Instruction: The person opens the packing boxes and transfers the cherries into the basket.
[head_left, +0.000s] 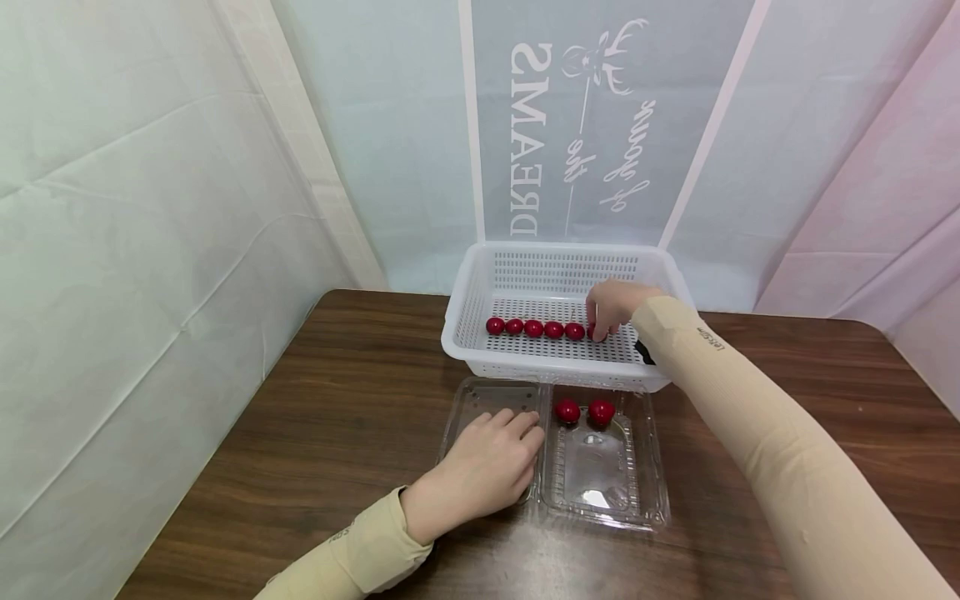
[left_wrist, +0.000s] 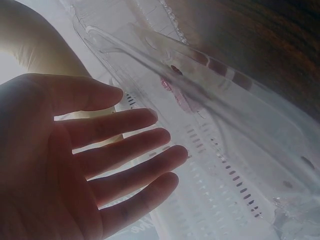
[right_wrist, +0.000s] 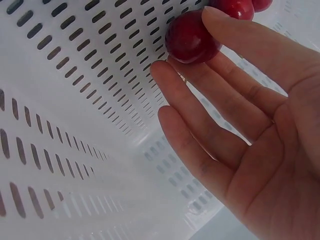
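My right hand (head_left: 618, 305) reaches into a white slotted plastic basket (head_left: 555, 368). Between its thumb and fingertips it pinches a small, shiny red plum (right_wrist: 190, 39), at the right end of a row of several more plums (head_left: 533, 328) on the basket floor. In front of the basket lies an open clear plastic clamshell box (head_left: 592, 477). Two plums, one (head_left: 567, 412) beside the other (head_left: 601, 412), sit at the far end of its right half. Over the left half, the lid (head_left: 489, 392), lies my left hand (head_left: 483, 462), fingers extended and holding nothing.
The basket stands at the back of a dark wooden table (head_left: 360, 400), close to a grey cloth (head_left: 600, 125) with white printed lettering. A pale cloth wall (head_left: 150, 250) borders the table on the left.
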